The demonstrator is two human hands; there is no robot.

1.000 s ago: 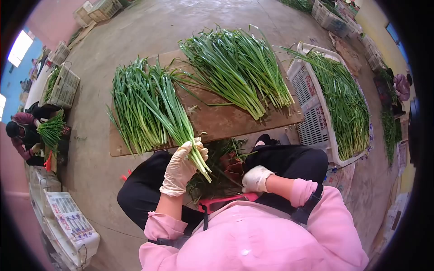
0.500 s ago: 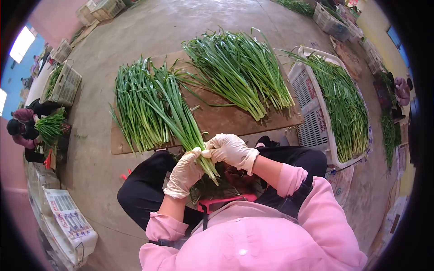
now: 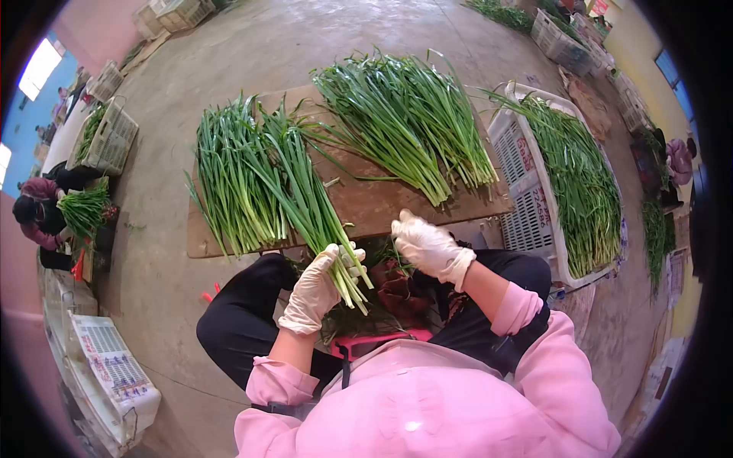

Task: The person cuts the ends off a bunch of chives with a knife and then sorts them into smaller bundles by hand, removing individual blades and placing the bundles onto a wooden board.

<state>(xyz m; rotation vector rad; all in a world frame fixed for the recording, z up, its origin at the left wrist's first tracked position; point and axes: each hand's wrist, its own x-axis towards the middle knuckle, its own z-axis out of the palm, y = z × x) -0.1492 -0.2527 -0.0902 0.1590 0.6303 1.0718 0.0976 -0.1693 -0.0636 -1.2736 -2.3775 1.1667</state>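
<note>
Held bunch: I see a slim bunch of long green leafy stalks with pale cut-looking ends [image 3: 315, 211], slanting from the left pile across the counter's near edge, its pale ends poking out past the left hand.
Left hand: in a cream rubber glove [image 3: 314, 293], closed around that bunch near its pale ends.
Right hand: in a matching glove [image 3: 430, 249], to the right of the bunch and apart from it, by the counter's near edge; motion blur keeps me from telling whether it is open or closed.
Counter: a low brown wooden board [image 3: 366, 206], carrying a left pile of green stalks [image 3: 237, 179] and a wider far pile of green stalks [image 3: 405, 118].
Right container: a white slatted plastic crate [image 3: 528, 214], just beside the counter, full of loose green stalks [image 3: 576, 179].
Left container: a pale slatted crate [image 3: 114, 143], well apart, with greens inside [image 3: 90, 131].
Co-worker: at far left, a person [image 3: 38, 214] holds a green bundle [image 3: 84, 210].
</note>
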